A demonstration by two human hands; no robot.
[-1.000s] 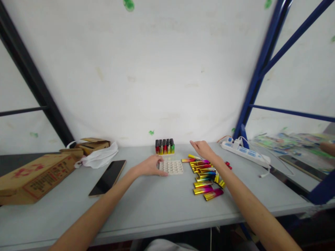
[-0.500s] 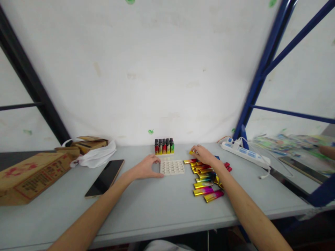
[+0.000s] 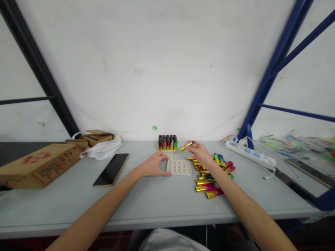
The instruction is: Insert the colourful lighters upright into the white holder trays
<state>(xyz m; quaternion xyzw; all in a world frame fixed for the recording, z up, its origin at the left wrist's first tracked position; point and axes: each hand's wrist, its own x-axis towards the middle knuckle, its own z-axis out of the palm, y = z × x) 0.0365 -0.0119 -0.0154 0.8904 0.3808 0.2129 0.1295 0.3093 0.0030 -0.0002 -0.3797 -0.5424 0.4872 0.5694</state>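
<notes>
My right hand pinches a gold lighter and holds it just above the table, over the far edge of a white tray with round holes. Resting at the tray's left edge, my left hand has its fingers curled against it. To the right of the tray lies a pile of several shiny gold, pink and green lighters. Behind the tray stands a block of several upright lighters with black caps.
A black phone lies left of my left arm. Cardboard boxes and a white plastic bag sit at the far left. A white power strip lies at the right, beside a blue frame post.
My right hand came down onto the pile, closed on a gold lighter and lifted it toward the tray. My left hand stayed at the tray's left edge.
</notes>
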